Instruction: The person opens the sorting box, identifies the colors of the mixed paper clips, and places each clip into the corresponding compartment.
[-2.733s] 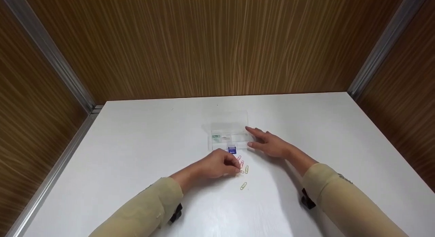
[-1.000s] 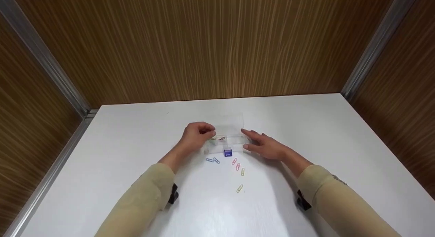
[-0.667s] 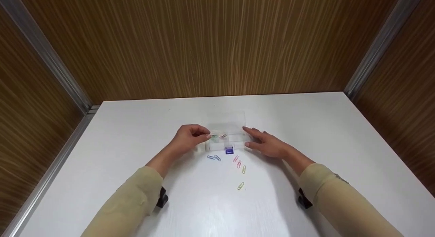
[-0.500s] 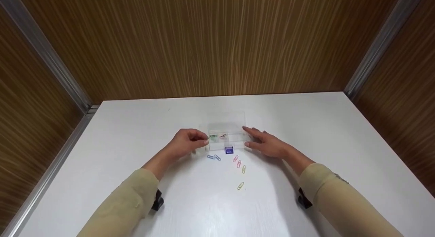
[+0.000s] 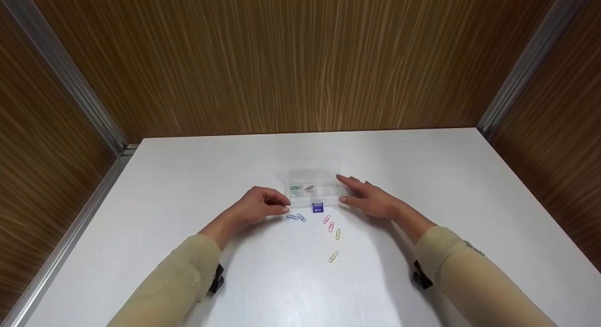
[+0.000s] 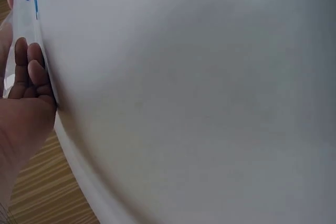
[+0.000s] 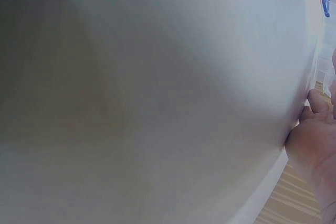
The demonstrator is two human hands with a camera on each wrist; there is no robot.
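Note:
A clear plastic compartment box [image 5: 331,201] stands on the table with its lid raised at the back and a blue latch [image 5: 318,208] in front. Green paper clips [image 5: 296,188] lie in its back left compartment, dark reddish ones [image 5: 309,188] in the one beside it. My left hand [image 5: 257,206] is at the box's front left corner, thumb and index fingertips slightly apart, nothing between them. Right by that thumb lie two blue paper clips [image 5: 296,217]. My right hand [image 5: 373,199] rests relaxed, fingertips at the box's right side.
Two pink paper clips [image 5: 329,223] lie in front of the latch. Two yellow-green paper clips [image 5: 335,245] lie nearer to me on the white table [image 5: 413,167]. Wood-patterned panels [image 5: 300,59] enclose the table at the back and sides.
My left hand, earlier pinching a reddish paper clip, has gone to the box's left compartments, then come down to the front left corner without it. The right hand has stayed.

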